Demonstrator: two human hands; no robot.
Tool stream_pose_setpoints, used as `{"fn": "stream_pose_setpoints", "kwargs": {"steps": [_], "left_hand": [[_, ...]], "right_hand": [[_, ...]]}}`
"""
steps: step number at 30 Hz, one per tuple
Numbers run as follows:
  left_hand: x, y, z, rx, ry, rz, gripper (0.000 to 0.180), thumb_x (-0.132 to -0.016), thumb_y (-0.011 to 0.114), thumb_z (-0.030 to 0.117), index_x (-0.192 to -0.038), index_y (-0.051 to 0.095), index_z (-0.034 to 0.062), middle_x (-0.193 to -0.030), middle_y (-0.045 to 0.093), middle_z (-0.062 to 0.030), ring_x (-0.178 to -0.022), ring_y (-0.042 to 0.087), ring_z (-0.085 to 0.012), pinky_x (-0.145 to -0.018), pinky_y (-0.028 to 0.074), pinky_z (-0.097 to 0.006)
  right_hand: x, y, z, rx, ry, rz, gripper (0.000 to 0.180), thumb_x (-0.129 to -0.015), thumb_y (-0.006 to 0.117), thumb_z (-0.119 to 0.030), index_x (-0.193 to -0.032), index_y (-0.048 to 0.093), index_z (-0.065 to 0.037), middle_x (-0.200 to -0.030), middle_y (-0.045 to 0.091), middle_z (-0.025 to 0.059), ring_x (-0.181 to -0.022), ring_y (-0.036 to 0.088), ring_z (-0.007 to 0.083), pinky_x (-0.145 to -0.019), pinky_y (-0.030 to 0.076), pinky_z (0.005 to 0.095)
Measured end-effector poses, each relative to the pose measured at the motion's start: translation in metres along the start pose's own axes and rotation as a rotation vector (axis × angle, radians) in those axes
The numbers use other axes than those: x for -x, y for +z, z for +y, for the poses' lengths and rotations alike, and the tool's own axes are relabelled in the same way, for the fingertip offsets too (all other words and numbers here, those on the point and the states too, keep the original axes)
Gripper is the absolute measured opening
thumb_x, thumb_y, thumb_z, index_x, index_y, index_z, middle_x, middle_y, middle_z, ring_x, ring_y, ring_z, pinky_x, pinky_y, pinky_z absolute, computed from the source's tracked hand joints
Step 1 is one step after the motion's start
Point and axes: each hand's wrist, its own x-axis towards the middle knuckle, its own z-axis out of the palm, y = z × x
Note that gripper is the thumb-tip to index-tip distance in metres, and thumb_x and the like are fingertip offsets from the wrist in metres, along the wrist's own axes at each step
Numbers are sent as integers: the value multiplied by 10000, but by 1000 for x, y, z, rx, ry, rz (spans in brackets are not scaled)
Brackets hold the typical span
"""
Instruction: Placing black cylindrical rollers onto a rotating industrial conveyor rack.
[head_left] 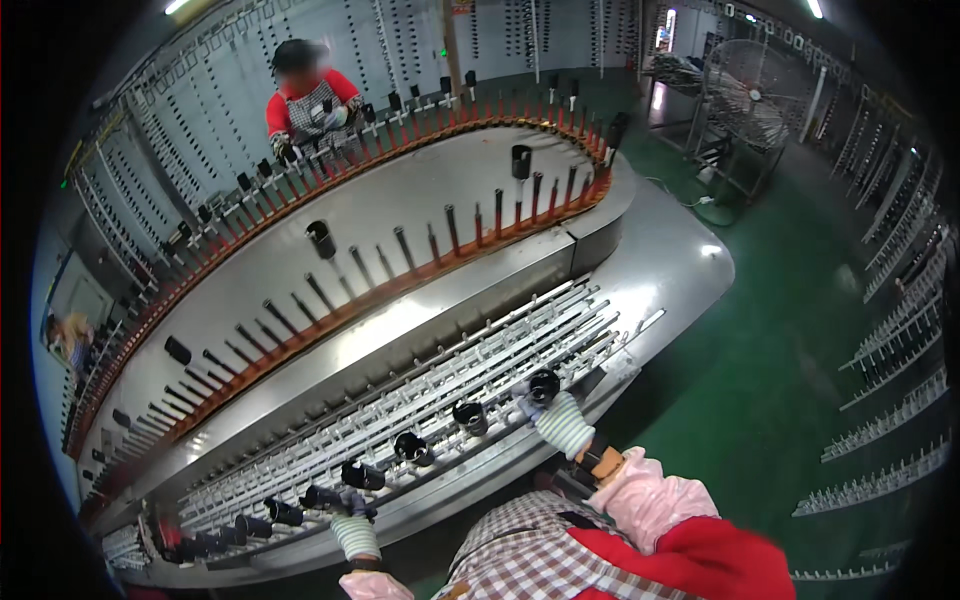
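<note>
My right hand [560, 420], in a striped glove with a dark grey palm, has its fingers closed round the side of a black cup-shaped part [543, 386] at the right end of a row. My left hand [354, 522], gloved alike, is at the near edge with its fingers against another black cup-shaped part [318, 497]; its fingertips are partly hidden. Between my hands stand more black cups [413, 449], open ends up or tilted. Several others [253, 526] continue to the left. They sit along a rack of pale metal bars with short pegs [440, 385].
Beyond the rack, a looped conveyor [375, 296] carries upright spindles, some topped with black cups [521, 162]. Across it a person in red sleeves and a checked apron [318, 112] handles a part. A large fan [750, 95] stands far right; peg racks [890, 420] line the right side.
</note>
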Motion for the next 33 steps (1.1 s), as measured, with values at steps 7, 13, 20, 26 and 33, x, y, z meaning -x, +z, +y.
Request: {"fn": "stream_pose_setpoints", "kwargs": {"steps": [7, 13, 20, 26, 33], "left_hand": [[5, 15, 7, 140, 78, 97, 119, -860, 613, 190, -919, 576, 94, -676, 546, 16, -454, 422, -84, -360, 335, -252], [-4, 5, -27, 86, -135, 171, 173, -900, 552, 245, -914, 541, 73, -678, 555, -13, -456, 501, -121, -376, 398, -288], [44, 44, 70, -192, 39, 289, 272, -853, 582, 205, -1023, 580, -8, -861, 620, -157, -788, 568, -313, -731, 448, -402], [23, 7, -15, -648, -2, 230, 154, -823, 544, 130, -871, 607, -2, -790, 633, -176, -772, 612, -317, -670, 476, -397], [21, 39, 35, -1221, 134, 28, 183, -800, 530, 147, -841, 609, -12, -742, 627, -196, -719, 606, -366, -629, 476, -436]], "right_hand": [[-5, -10, -4, -119, 266, -158, 184, -840, 600, -63, -1016, 565, -22, -791, 600, 49, -559, 554, 137, -484, 479, 275], [-53, -84, -51, 153, -2, -413, 312, -866, 484, -29, -1169, 539, -77, -822, 634, 46, -596, 593, 107, -522, 506, 263], [-242, -223, -50, 164, -307, 380, 376, -845, 561, -68, -1211, 495, -15, -1080, 613, 138, -923, 593, 217, -803, 478, 314], [-371, -201, -41, 292, -346, 513, 535, -835, 590, -236, -1291, 401, -31, -1163, 547, 234, -1084, 526, 354, -918, 415, 373], [-432, -179, -59, 235, -253, 455, 235, -842, 616, -219, -973, 589, -26, -733, 603, 47, -517, 528, 131, -488, 442, 272]]}}
